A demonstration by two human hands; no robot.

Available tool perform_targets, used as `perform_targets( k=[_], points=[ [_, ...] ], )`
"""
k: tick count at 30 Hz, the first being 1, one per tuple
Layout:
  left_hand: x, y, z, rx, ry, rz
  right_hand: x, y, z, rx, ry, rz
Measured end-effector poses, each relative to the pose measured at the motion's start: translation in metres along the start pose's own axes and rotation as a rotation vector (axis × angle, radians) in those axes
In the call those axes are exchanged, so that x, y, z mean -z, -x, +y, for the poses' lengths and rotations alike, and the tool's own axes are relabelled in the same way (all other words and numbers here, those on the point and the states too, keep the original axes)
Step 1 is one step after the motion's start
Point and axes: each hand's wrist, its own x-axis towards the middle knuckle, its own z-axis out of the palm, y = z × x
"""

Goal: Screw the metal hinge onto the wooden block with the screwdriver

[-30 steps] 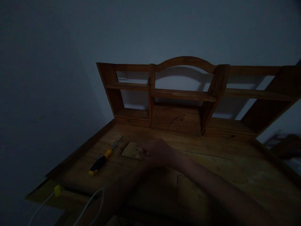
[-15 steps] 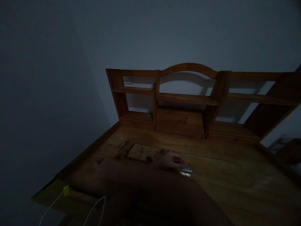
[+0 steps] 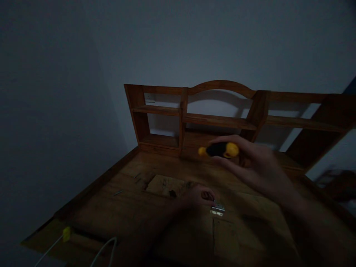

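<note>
My right hand [image 3: 250, 163] is raised above the desk, its thumb and fingers closed around the yellow-and-black handle of a screwdriver [image 3: 217, 149]. Motion blurs the tool, and its shaft cannot be made out. Lower down, my left hand [image 3: 198, 195] rests at a small silver metal hinge [image 3: 217, 210] lying on the wooden desktop [image 3: 167, 237]. The left fingertips are pinched together at the hinge's far left edge. Whatever they hold is too small and dark to name.
A wooden shelf unit [image 3: 219, 120] stands along the back by the wall. Left of my hands lie a pale rough board [image 3: 160, 184] and a thin metal piece [image 3: 118, 193]. A yellow plug-like piece [image 3: 66, 234] with a white cable [image 3: 104, 246] sits at the front left.
My right hand has come from the left, where it reached across my left arm, up to the right. The screwdriver has left the desktop and is now in it. My left hand stays at the hinge.
</note>
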Motion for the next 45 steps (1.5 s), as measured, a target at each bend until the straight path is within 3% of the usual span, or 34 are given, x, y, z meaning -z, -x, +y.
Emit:
perform_targets(
  k=[3,6,13,23,45],
  points=[
    [0.000,0.000,-0.002,-0.019,0.037,-0.005,0.043,0.028,0.034,-0.218,-0.021,-0.037],
    [0.003,0.002,0.004,-0.016,0.014,0.002,0.056,0.043,0.056,-0.313,-0.033,-0.132],
    [0.005,0.005,0.017,0.021,-0.063,0.027,0.036,0.040,0.066,-0.311,-0.170,-0.307],
    [0.004,0.006,0.014,-0.005,-0.104,0.068,0.032,0.038,0.067,-0.261,-0.257,-0.445],
    [0.007,0.006,0.011,-0.072,-0.170,0.014,0.027,0.037,0.067,-0.272,-0.236,-0.427]
  ],
)
